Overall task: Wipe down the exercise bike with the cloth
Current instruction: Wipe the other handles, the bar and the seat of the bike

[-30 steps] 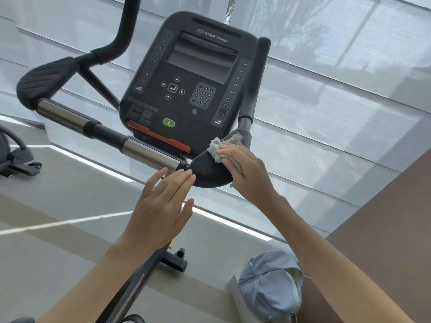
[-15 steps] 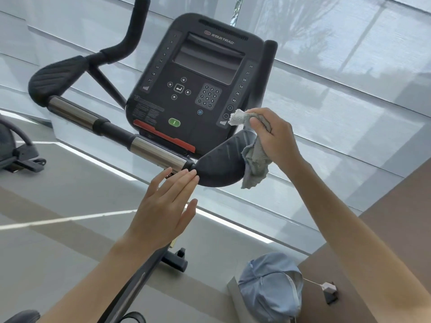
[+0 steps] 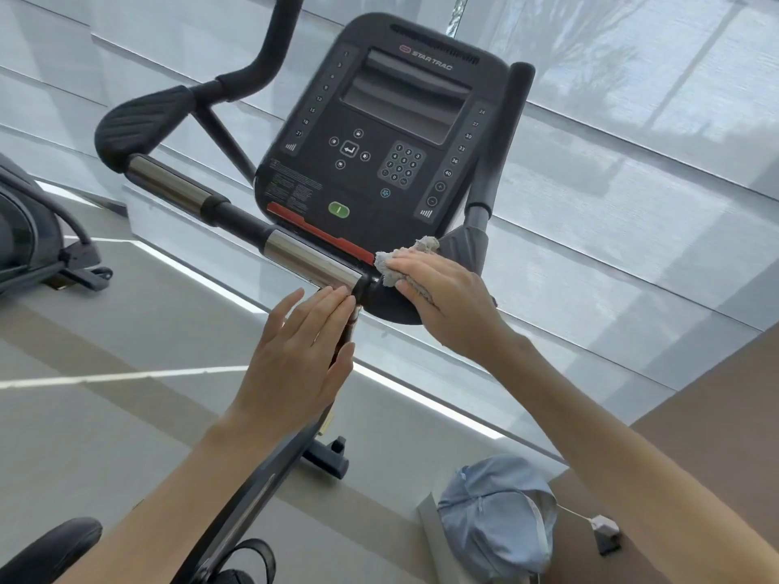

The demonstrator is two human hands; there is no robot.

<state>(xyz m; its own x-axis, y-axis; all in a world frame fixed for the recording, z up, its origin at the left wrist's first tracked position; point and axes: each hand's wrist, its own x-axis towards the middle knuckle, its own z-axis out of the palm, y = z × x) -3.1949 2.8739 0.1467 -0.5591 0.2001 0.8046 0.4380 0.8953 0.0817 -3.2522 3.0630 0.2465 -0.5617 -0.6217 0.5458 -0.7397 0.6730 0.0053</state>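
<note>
The crumpled pale-grey cloth [image 3: 404,257] lies on the black moulded right-end pad [image 3: 381,303] of the exercise bike's [image 3: 236,512] handlebar. The right hand [image 3: 447,301] presses it there with fingers laid flat and close together; the thumb is hidden, so whether it pinches the fabric from below cannot be told. The shiny chrome grip tube [image 3: 312,259] starts just left of the cloth, and its long axis climbs up and to the left toward the matching black left pad [image 3: 143,120]. A wipe along it would probably run that way from the fingertips. The right hand, which has the cloth, is best placed for that. The left hand [image 3: 295,351] is spread flat and holds nothing, its fingertips just below the tube's near end. The dark console [image 3: 379,132] reads "STAR TRAC", with numbers from 24 to 40 down its right edge and a keypad.
</note>
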